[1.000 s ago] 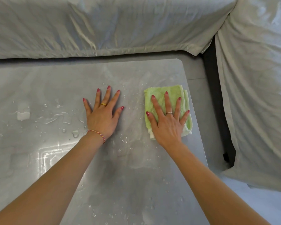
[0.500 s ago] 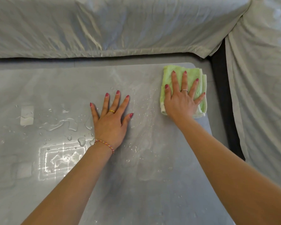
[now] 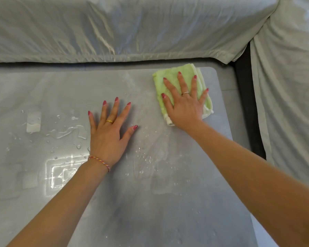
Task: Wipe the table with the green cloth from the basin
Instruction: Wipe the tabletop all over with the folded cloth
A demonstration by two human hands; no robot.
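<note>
Across the far and right sides of the view: pale grey sheeting (image 3: 132,27), creased, draped down to the table's far edge and hanging again at the right.
Below it, filling most of the frame: grey table (image 3: 150,202), flat top, rounded far-right corner, surface wet in patches.
On the table's left half: water puddles (image 3: 66,132) and scattered droplets, with bright glare on the wet film nearer the person.
At the far-right corner of the table: green cloth (image 3: 168,81), folded into a thick pad, pale edging at its near end, lying flat on the top.
On the cloth: right hand (image 3: 185,106), palm down, fingers spread wide and pressed flat on the fabric, not curled around it; thin ring on one finger.
Near the table's centre, well apart from the cloth: left hand (image 3: 109,136), palm down on the bare wet top, fingers splayed, holding nothing; gold ring, braided bracelet (image 3: 99,160) at the wrist.
</note>
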